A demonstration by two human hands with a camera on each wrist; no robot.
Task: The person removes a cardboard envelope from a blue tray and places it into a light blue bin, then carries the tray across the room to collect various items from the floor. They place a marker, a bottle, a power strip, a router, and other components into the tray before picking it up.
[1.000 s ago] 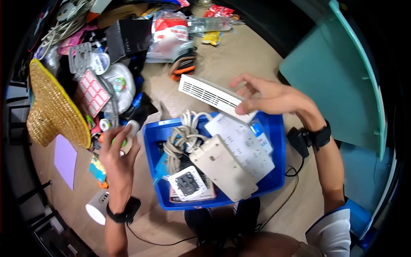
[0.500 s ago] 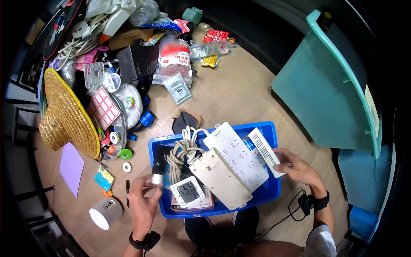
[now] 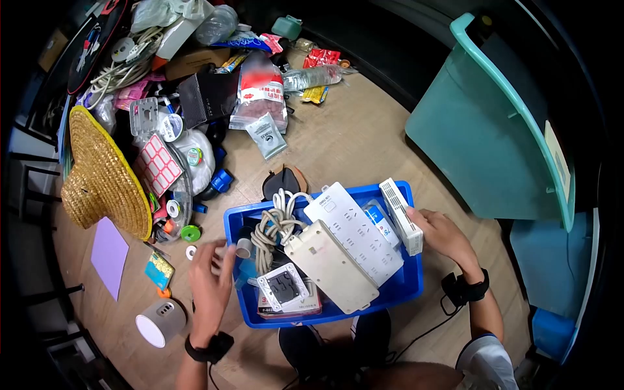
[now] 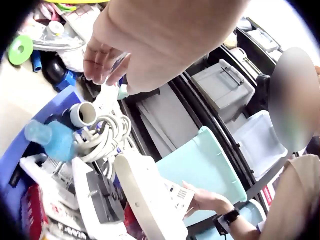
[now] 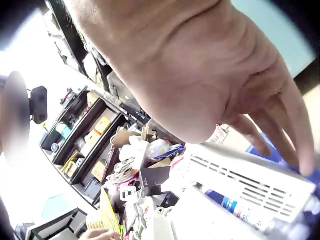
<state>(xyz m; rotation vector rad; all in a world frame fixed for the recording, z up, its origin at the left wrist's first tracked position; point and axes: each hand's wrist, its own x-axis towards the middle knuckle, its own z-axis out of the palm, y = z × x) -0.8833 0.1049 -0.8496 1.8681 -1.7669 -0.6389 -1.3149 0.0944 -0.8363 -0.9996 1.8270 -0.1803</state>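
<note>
My left hand is at the left edge of the blue bin, its fingers loose and holding nothing. Just past its fingertips, a dark cylinder with a white end stands inside the bin. My right hand touches a white slotted box at the bin's right end; in the right wrist view its fairly straight fingers lie along the box's far side. Between the hands lie a bundled grey cable, a white power strip, a long beige case and a square black-and-white socket.
A pale green tub stands at the right. A heap with a straw hat, a black box and plastic bags fills the upper left. A white cylindrical device and a purple sheet lie at the left.
The left hand has let go of the dark cylinder, now in the bin, and drawn left. The right hand brought the white slotted box from above the bin to its right end.
</note>
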